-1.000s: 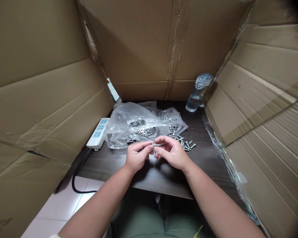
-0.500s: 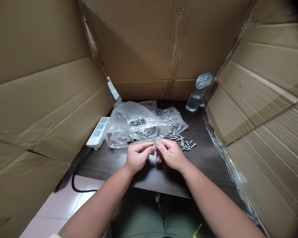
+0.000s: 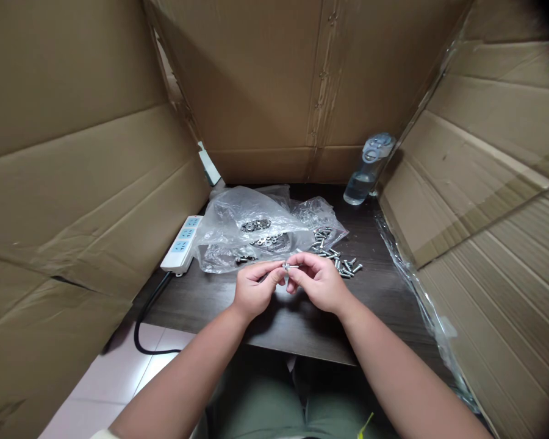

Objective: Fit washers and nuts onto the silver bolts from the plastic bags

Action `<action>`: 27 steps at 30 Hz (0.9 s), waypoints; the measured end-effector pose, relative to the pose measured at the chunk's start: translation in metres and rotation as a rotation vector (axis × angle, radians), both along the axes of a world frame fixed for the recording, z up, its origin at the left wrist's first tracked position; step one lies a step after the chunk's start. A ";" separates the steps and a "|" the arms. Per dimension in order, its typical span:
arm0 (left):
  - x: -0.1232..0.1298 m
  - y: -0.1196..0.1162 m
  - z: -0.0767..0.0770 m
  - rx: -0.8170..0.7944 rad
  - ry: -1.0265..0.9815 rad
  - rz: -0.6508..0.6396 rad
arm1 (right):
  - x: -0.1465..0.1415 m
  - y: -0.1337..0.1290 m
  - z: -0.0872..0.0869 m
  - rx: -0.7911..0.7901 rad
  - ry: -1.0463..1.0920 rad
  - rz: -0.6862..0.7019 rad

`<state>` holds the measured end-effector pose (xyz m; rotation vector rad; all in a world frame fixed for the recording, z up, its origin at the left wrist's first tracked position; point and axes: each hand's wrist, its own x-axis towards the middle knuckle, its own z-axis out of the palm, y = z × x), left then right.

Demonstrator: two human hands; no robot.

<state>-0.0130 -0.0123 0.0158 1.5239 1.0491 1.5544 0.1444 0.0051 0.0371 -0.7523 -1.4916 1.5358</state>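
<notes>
Shiny metal bolt (image 3: 294, 266) in the fingers (image 3: 273, 278); glossy, crinkled translucent plastic bag (image 3: 238, 210) at eleven o'clock; smooth wood-grain counter (image 3: 384, 286) with dull sheen; matt cardboard (image 3: 260, 91) at twelve.

cardboard walls (image 3: 256, 85) | dark wood-grain table (image 3: 388, 299) | pale tiled floor (image 3: 110, 372)

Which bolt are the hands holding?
The bolt pinched between the left hand and right hand; the loose bolts lie on the table, unheld.
</notes>
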 end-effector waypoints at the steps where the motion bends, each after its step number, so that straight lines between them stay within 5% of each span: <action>1: 0.000 0.000 0.000 0.020 0.019 0.008 | 0.000 0.000 0.000 0.021 -0.019 -0.002; 9: 0.002 -0.003 0.004 0.105 0.107 0.053 | -0.001 0.000 -0.003 0.082 -0.202 -0.003; 17: 0.001 -0.003 0.001 -0.056 0.011 0.037 | -0.001 -0.002 0.002 -0.089 0.135 0.028; 27: 0.000 -0.006 0.005 0.073 0.129 0.054 | -0.001 -0.004 0.004 -0.044 0.007 0.001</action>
